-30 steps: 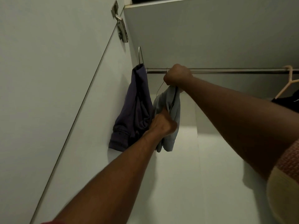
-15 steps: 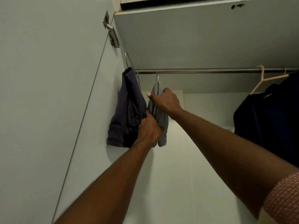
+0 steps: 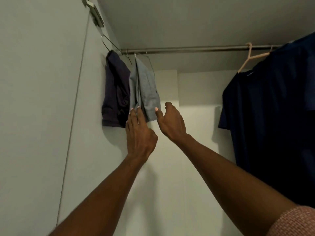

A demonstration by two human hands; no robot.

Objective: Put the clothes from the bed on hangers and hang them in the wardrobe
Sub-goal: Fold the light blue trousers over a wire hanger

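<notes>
Two hands are reaching up into the wardrobe, toward the lower part of the grey garment (image 3: 146, 92). Fingers of the left hand (image 3: 139, 133) are lying almost straight and close together, and their tips are touching the lower left edge of the grey cloth; they are not closing around it. Fingers of the right hand (image 3: 172, 121) are loosely bent and relaxed, and the thumb tip is lying just at the lower right corner of the same garment, while the other fingers are holding nothing. I cannot tell if the thumb is really pressing the cloth or only standing beside it.

The grey garment is hanging from a thin wire hanger (image 3: 150, 63), and this hanger is sitting on the metal rail (image 3: 196, 49) near its left end. Just beside it on the left, a dark purple garment (image 3: 116, 92) is hanging against the white side wall (image 3: 95, 159) of the wardrobe, touching the grey one along one side. Its wire hanger is tilting toward the door hinge (image 3: 95, 13) above.

Far along the rail to the right, well apart from the hands, a navy shirt (image 3: 276, 116) is hanging on a pale pink hanger (image 3: 250, 57). At the lower right corner, a pink knitted sleeve (image 3: 294, 222) is covering the right upper arm.
</notes>
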